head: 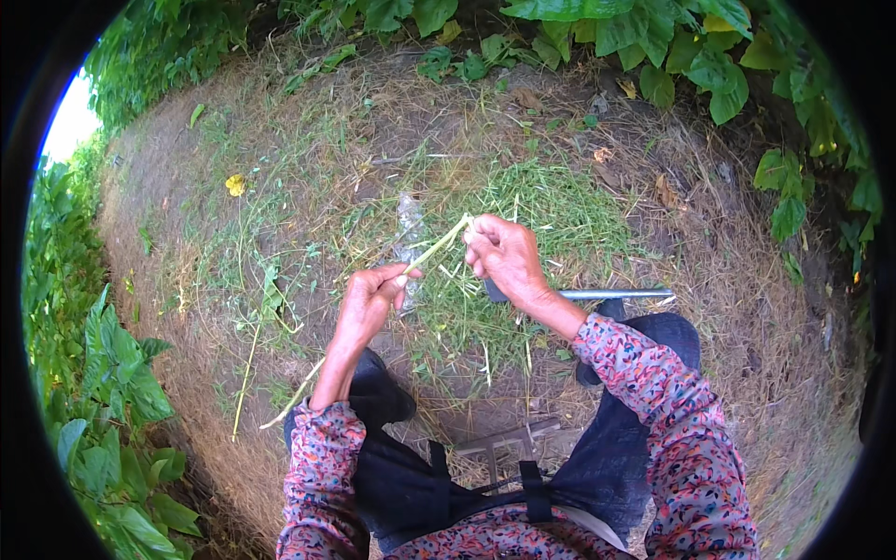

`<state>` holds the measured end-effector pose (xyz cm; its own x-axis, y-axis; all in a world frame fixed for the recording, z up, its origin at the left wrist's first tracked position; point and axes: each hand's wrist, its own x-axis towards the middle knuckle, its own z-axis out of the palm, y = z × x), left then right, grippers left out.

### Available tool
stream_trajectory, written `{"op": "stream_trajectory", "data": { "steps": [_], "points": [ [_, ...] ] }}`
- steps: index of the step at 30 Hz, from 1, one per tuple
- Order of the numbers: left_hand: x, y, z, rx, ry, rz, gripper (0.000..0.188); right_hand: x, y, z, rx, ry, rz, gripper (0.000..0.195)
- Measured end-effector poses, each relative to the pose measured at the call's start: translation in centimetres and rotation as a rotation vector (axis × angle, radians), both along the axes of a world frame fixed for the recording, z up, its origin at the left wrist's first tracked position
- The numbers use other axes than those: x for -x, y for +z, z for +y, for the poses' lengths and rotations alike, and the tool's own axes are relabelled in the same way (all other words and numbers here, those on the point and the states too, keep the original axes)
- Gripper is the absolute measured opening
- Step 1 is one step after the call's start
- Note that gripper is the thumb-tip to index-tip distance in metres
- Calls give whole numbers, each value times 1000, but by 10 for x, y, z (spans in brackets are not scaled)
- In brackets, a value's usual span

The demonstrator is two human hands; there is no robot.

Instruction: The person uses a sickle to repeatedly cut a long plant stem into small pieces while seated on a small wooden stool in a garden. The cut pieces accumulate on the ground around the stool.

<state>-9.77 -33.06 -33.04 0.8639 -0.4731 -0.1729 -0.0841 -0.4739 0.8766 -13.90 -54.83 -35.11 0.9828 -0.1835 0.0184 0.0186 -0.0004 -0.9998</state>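
A pale green plant stem (442, 245) slants up between my two hands in the head view. My left hand (371, 297) pinches it lower down with thumb and fingertips. My right hand (505, 255) grips its upper end, fingers curled. The stem's long lower part appears to pass behind my left hand and come out by the left forearm as a pale tail (297, 393). Under my right hand lies a tool with a dark flat head and a metal handle (619, 294), its head partly hidden. A heap of cut green stems and grass (560, 210) spreads on the ground beyond.
Leafy green plants (119, 371) border the ground on the left and more (714, 77) along the top right. A yellow flower (236, 185) and a crumpled clear plastic piece (407, 227) lie ahead. My knees in dark trousers (616, 413) flank a low wooden frame (507, 437).
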Motion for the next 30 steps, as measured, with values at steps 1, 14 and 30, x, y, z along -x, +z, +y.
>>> {"op": "stream_trajectory", "data": {
  "steps": [1,14,30],
  "points": [
    [-3,2,4,-19,-35,16,22,-1,0,-7,245,18,-29,13],
    [-8,13,19,-124,-123,-77,12,5,26,-49,689,611,10,19],
    [-4,21,-2,453,-199,286,26,11,80,-39,-788,857,188,27]
  ]
}}
